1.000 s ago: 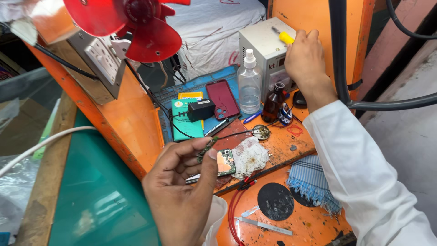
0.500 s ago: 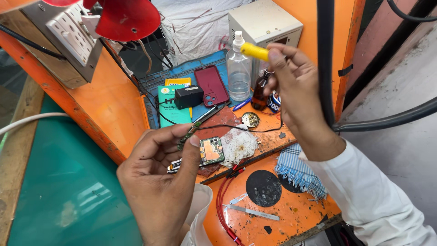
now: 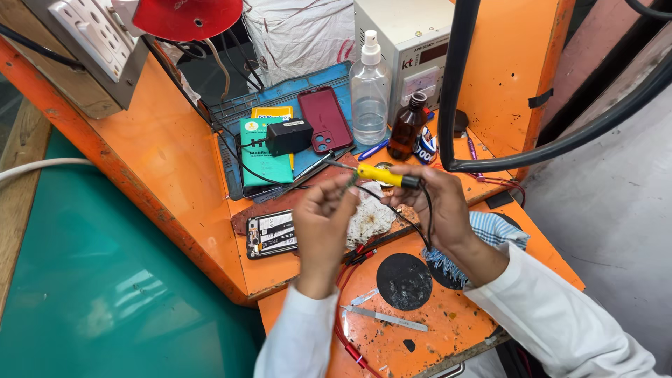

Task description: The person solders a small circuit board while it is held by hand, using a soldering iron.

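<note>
In the centre of the frame, the right hand (image 3: 437, 206) holds a yellow-handled tool (image 3: 381, 175) with its fingers closed around the handle, the black cord hanging down from it. The left hand (image 3: 325, 217) is just beside it, its fingers pinched narrow on a small thin piece that I cannot identify. Both hands are above the orange table (image 3: 182, 168). Under them lie a white cloth (image 3: 371, 217) and an opened phone (image 3: 271, 232), near the table's left edge. The lower part, around the black round patch (image 3: 404, 281), has more free room.
</note>
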